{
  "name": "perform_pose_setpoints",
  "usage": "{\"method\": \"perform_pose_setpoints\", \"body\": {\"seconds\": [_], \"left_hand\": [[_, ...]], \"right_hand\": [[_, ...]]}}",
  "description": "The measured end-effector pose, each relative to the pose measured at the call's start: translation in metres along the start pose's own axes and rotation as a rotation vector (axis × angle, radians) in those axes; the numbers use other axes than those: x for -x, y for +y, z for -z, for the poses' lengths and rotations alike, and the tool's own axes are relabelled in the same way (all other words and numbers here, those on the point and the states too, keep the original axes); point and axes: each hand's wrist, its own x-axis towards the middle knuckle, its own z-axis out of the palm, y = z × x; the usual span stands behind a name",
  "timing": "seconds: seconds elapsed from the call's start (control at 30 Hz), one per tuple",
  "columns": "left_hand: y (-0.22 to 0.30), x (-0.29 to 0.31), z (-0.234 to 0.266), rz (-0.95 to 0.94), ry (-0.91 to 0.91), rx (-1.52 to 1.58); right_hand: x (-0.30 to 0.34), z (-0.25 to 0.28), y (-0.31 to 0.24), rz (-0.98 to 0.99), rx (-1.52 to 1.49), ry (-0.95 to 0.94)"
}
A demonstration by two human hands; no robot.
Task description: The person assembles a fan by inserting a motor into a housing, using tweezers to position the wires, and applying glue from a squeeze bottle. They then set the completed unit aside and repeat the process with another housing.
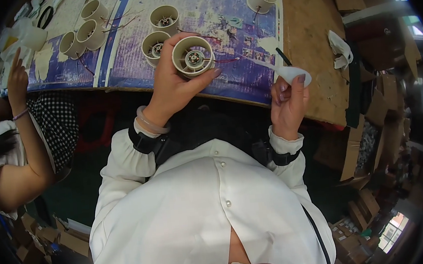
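Note:
My left hand is wrapped round a cream cylindrical housing, raised over the table's near edge with its open end toward me. A small round motor sits inside it, and thin red wires stick out to the right. In my right hand is a small white squeeze bottle, pinched between thumb and fingers. Its narrow tip points left toward the housing, apart from it. Just beyond my left hand stand two similar housings with motors in them.
More cream housings with wires stand in groups at the left and far right of the covered table. A crumpled white bag lies on bare board at right. Another person's raised hand is at left. Cardboard boxes stand at right.

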Motion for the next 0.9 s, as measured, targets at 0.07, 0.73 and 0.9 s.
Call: {"method": "perform_pose_setpoints", "body": {"seconds": [0.07, 0.73, 0.9], "left_hand": [[-0.0010, 0.0008, 0.0010, -0.005, 0.010, 0.058], [0.0032, 0.0027, 0.0018, 0.107, 0.029, 0.304], [0.0011, 0.0032, 0.0020, 0.093, 0.018, 0.294]], "right_hand": [[0.0028, 0.0022, 0.0031, 0.019, 0.053, -0.008], [0.0059, -0.0020, 0.0054, 0.170, 0.200, -0.063], [0.0062, -0.0031, 0.0049, 0.176, 0.229, -0.060]]}}
